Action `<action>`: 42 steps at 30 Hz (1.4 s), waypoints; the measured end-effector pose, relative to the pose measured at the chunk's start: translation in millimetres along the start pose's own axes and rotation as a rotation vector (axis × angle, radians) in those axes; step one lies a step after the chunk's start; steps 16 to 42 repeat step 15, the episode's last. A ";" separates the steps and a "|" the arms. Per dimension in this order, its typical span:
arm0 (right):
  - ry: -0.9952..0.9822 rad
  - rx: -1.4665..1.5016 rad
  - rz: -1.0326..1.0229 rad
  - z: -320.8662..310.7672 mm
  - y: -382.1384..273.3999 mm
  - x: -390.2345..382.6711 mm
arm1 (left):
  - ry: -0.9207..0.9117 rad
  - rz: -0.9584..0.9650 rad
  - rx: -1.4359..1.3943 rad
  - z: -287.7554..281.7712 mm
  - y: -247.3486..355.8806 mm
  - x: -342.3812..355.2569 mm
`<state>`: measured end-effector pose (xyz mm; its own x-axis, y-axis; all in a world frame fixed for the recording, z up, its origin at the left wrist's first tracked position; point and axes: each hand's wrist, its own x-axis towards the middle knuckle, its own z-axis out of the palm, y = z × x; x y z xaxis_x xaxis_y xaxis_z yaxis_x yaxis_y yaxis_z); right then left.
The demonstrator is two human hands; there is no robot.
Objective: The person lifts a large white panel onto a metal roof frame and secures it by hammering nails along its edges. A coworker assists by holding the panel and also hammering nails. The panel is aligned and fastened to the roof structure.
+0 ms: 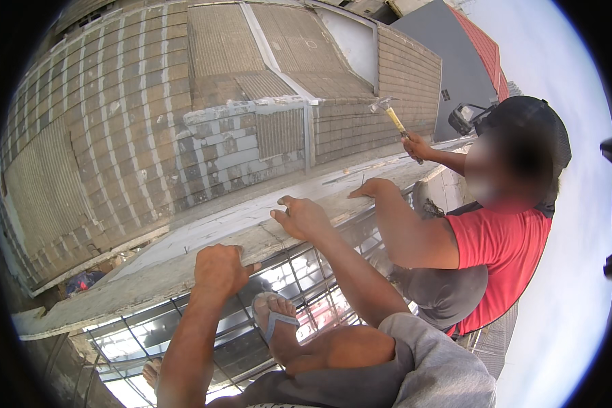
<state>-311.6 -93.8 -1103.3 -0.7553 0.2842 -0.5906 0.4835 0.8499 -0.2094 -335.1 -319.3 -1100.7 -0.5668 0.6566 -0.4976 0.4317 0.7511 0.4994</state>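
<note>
My left hand (219,268) is closed in a fist at the near edge of a long concrete ledge (163,275); anything inside its curled fingers is hidden. Farther right along the ledge, my right hand (306,220) rests over the edge, index finger and thumb apart and no object visible in it. Beyond it squats a person in a red shirt (503,255) and dark cap. That co-worker holds up a claw hammer (394,119) with a yellow and dark handle, while the co-worker's other hand (367,188) leans on the ledge.
Below the ledge spreads a grid of dark metal bars (238,316) with bright gaps. My sandalled foot (277,316) stands on it. Past the ledge lie patched tiled roofs (129,136) at a lower level. A dark bundle (81,282) sits at the far left.
</note>
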 end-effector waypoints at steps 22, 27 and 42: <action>0.016 -0.008 0.002 1.4 -0.5 0.3 | -0.055 -0.031 -0.012 -3.6 2.3 -1.4; 0.016 -0.008 0.002 1.4 -0.5 0.3 | -0.055 -0.031 -0.012 -3.6 2.3 -1.4; 0.016 -0.008 0.002 1.4 -0.5 0.3 | -0.055 -0.031 -0.012 -3.6 2.3 -1.4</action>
